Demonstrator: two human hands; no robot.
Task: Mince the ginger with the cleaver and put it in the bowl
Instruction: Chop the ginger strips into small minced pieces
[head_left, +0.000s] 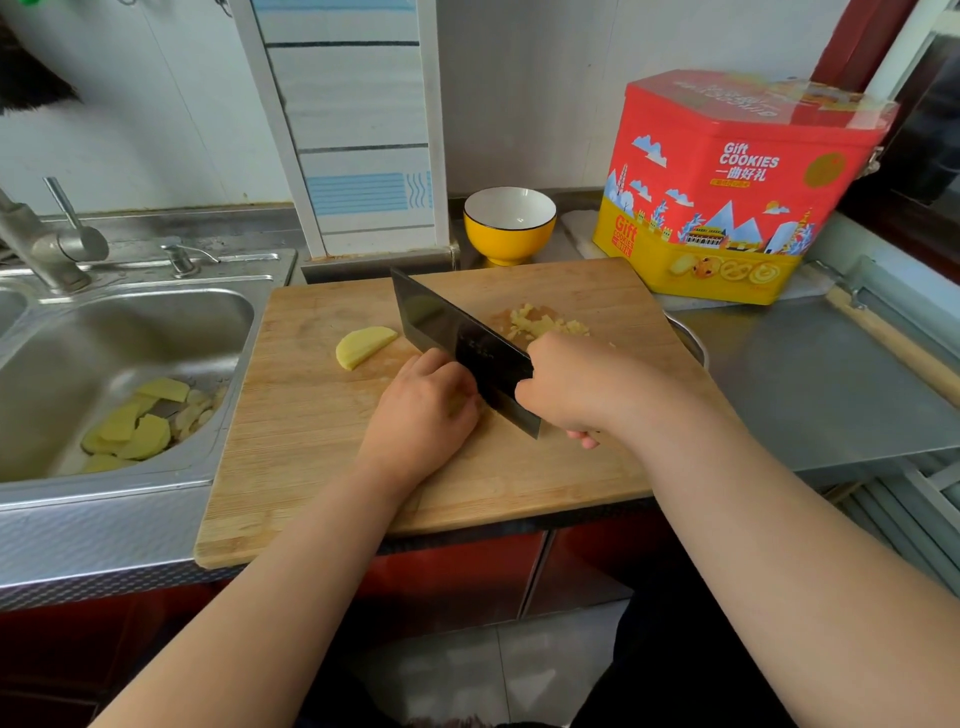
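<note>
Cleaver (457, 343) handle hidden inside right hand (566, 387).

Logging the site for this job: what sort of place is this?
Most likely a home kitchen counter: a steel sink with a faucet, a wooden cutting board and a cookie tin.

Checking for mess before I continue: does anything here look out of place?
Yes. Yellow slices and peelings lie in the sink basin, not on the cutting board, whose near edge overhangs the counter front. The bowl looks empty.
</note>
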